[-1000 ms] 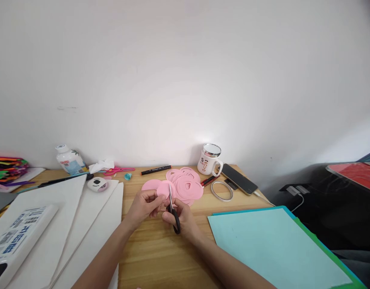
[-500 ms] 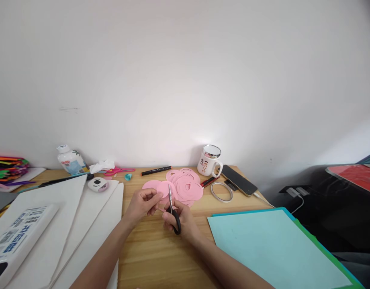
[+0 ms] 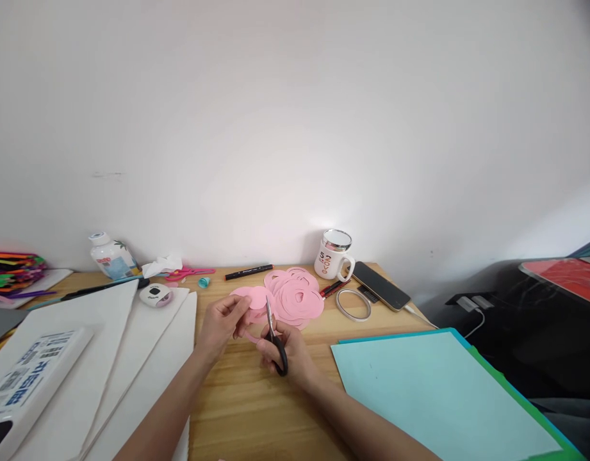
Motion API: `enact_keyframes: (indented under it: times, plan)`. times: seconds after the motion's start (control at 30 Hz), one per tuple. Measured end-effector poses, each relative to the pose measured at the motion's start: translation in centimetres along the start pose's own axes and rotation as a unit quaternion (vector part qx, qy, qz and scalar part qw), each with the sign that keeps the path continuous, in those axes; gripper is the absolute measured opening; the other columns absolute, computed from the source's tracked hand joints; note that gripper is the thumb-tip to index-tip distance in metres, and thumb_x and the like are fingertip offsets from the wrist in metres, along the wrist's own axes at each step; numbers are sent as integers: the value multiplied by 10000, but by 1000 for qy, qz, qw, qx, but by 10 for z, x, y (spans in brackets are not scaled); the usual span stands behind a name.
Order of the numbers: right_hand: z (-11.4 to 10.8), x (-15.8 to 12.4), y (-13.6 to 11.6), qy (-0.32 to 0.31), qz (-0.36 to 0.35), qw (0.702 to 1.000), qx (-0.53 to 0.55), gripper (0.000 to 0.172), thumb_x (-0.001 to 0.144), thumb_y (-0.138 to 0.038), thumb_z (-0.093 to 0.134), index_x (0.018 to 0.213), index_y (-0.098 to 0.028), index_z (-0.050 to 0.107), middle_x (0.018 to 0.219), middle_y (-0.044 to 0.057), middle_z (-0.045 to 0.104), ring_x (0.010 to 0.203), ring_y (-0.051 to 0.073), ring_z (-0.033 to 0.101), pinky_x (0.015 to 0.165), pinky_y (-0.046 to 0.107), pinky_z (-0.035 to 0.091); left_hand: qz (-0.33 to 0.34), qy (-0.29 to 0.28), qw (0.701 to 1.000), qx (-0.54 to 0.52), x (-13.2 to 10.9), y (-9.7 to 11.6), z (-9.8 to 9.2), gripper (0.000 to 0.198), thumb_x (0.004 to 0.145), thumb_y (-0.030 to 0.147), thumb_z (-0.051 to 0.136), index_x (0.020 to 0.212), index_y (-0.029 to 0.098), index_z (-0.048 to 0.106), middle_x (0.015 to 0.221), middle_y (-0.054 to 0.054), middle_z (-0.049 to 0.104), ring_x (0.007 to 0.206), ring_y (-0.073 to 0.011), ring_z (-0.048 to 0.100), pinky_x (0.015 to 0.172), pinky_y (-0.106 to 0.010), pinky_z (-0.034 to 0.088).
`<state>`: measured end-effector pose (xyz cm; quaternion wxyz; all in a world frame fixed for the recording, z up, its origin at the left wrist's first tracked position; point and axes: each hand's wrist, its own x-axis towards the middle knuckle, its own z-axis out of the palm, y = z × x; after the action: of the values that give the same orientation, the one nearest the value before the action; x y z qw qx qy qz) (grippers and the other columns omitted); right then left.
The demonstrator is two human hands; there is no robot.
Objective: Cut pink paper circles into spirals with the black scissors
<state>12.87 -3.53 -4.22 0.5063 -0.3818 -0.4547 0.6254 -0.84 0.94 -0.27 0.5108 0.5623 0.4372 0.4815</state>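
Observation:
Between the thumb and fingers of my left hand [image 3: 224, 323] a small pink paper circle [image 3: 259, 297] is pinched. My right hand [image 3: 287, 352] grips black-handled scissors [image 3: 277, 349], their blades pointing up and away, close to the circle's right edge. Whether the blades touch the paper I cannot tell. Just behind both hands lies a loose pile of pink paper pieces [image 3: 299, 298], several with curved cuts or round holes. Another pink piece shows behind my left fingers, partly hidden.
Beyond the pile lies a black marker [image 3: 249, 273]. A white mug [image 3: 334, 256], a ring-shaped roll [image 3: 353, 305] and a phone [image 3: 381, 286] are to the right. Light blue sheets [image 3: 439, 397] cover the right front, white sheets [image 3: 150, 378] the left. A white bottle [image 3: 113, 257] stands against the wall.
My left hand has moved slightly left with the pink circle, which is tilted differently. The scissors have shifted a little to the left and stay in my right hand.

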Motion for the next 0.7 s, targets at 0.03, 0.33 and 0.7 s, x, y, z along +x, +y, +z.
enact_keyframes:
  times: [0.03, 0.33, 0.7]
  plan:
    - [0, 0, 1, 0, -2, 1000, 2, 415, 580, -486, 744, 665, -189, 468, 401, -94, 474, 299, 55, 407, 310, 158, 294, -10, -17, 1000, 5, -1, -1, 1, 383, 727, 454, 614, 518, 152, 506, 420, 48, 486, 311, -44, 377, 316, -168, 251]
    - [-1, 2, 10, -32, 6, 999, 17, 439, 565, -493, 766, 707, -177, 495, 415, -96, 501, 289, 57, 432, 338, 179, 364, -45, -49, 997, 34, -5, -2, 8, 395, 716, 503, 605, 554, 149, 540, 403, 46, 496, 330, -57, 382, 325, -173, 250]
    - [-2, 2, 5, -45, -9, 999, 17, 416, 556, -389, 801, 739, -181, 491, 502, -62, 528, 408, 78, 459, 411, 185, 361, -49, -68, 995, 52, -6, 6, 9, 459, 717, 487, 595, 431, 152, 468, 402, 33, 489, 344, -53, 371, 348, -184, 254]
